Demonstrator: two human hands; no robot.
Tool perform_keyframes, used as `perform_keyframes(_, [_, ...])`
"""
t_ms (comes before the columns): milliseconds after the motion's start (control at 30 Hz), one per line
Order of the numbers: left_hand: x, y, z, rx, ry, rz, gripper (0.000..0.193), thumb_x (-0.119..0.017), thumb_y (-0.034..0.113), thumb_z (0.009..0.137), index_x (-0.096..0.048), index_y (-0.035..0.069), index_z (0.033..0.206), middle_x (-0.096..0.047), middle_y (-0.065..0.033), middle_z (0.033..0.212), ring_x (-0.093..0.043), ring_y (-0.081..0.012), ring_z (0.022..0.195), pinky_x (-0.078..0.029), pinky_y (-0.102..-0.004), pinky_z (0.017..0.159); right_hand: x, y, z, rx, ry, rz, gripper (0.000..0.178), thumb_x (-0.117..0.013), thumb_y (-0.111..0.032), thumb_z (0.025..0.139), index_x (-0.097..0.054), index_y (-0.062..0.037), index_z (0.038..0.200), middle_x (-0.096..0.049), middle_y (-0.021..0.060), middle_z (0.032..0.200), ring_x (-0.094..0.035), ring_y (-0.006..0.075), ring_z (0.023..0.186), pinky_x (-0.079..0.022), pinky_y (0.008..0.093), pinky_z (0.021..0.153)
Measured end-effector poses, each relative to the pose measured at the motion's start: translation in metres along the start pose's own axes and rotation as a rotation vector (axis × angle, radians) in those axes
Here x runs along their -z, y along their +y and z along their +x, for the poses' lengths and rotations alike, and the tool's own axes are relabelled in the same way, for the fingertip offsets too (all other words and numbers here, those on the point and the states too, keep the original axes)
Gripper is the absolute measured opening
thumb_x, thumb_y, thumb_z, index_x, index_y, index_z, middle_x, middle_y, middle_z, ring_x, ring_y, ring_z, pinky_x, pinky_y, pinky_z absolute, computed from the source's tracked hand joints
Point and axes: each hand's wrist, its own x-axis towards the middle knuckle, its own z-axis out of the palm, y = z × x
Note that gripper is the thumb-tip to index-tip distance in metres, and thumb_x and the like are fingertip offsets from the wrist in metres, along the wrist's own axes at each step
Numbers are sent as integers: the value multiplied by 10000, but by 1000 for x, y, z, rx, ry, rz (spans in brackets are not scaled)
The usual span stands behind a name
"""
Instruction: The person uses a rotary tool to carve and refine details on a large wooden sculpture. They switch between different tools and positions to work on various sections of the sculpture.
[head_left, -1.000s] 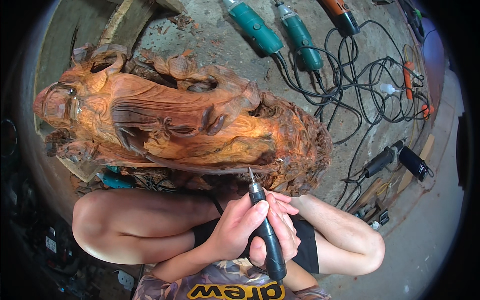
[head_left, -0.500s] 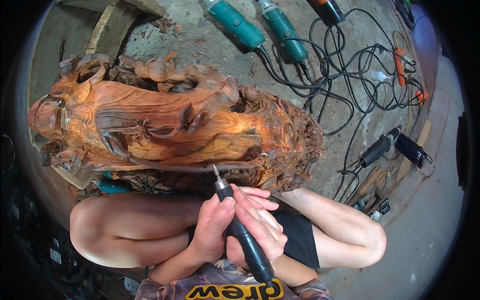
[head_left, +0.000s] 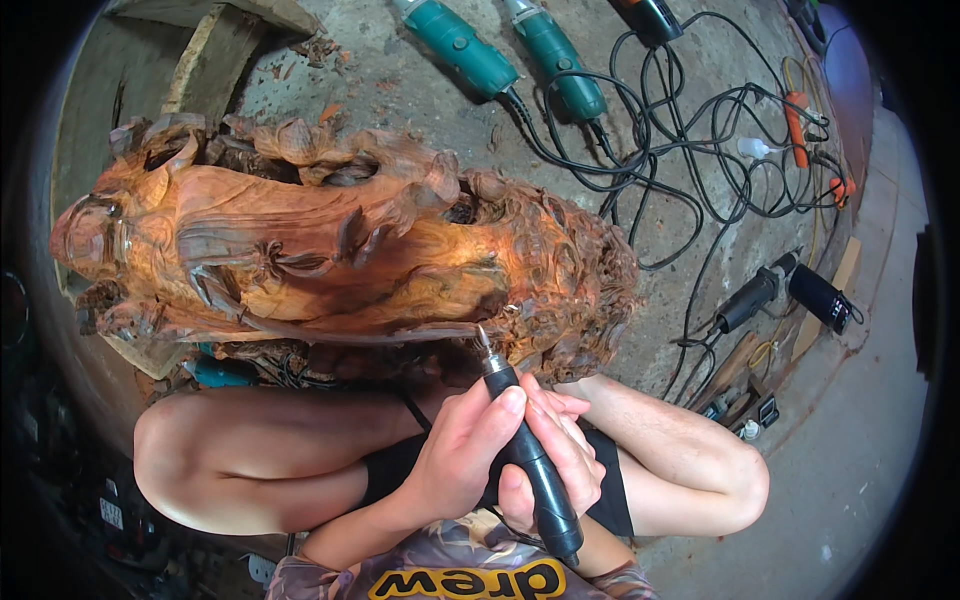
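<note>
A reddish-brown carved wooden figure [head_left: 340, 240] lies lengthwise in front of me, its head toward the left and its rough, knotty base toward the right. Both hands are closed around a black rotary carving handpiece [head_left: 545, 485]. My left hand [head_left: 450, 455] grips it from the left, thumb along the barrel near the collar. My right hand [head_left: 570, 445] wraps it from the other side, fingers partly overlapping. The thin metal bit [head_left: 484, 340] points at the carving's near edge, close to the base; whether it touches the wood I cannot tell.
Two green power tools [head_left: 465, 50] [head_left: 565, 65] lie on the concrete floor beyond the carving. Tangled black cords [head_left: 650, 150] spread to the right. A grey-black power tool [head_left: 750, 300] and a dark cylinder [head_left: 818, 298] lie further right. A wooden frame [head_left: 205, 60] stands at far left.
My hands and the handpiece have moved right, carrying the bit along the carving's near edge toward the base. The whole view has shifted slightly.
</note>
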Motion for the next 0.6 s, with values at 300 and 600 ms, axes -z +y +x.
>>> perform_keyframes(300, [9,3,-5,-52,4,6,470,-364,352,1068,-548,-75,1136,-686,-239,1080,-650,-368,1118,-501,-471,996,-3,-5,13,-46,-81,80,521,-741,-14,709,-624,127,1197,-632,342,1222,-665,436,1120,-546,427,950])
perform_keyframes(600, [-1,-7,3,41,5,5,369,-363,273,1081,-537,-48,1134,-690,-211,1095,-662,-268,1089,-515,-389,963,6,4,-5,-37,-9,-57,552,-648,-267,885,-582,165,1221,-639,371,1156,-642,474,1126,-507,507,989])
